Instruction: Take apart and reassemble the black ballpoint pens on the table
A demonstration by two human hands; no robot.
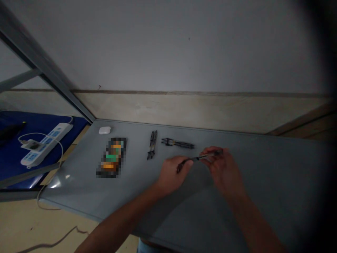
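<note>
Both hands hold one thin dark pen-like tool (198, 159) just above the grey table (263, 168). My left hand (172, 174) is closed round its lower left end. My right hand (222, 167) pinches its upper right end between the fingertips. On the table just beyond the hands lie two more pairs of dark pens: one pair (152, 144) points away from me and the other pair (177, 143) lies crosswise.
A small white case (104, 130) and a blurred-out packet (112, 157) lie on the table's left part. Left of the table, a white power strip (46, 143) with a cable rests on a blue surface (15, 165). A metal frame bar (47, 70) slants down at far left.
</note>
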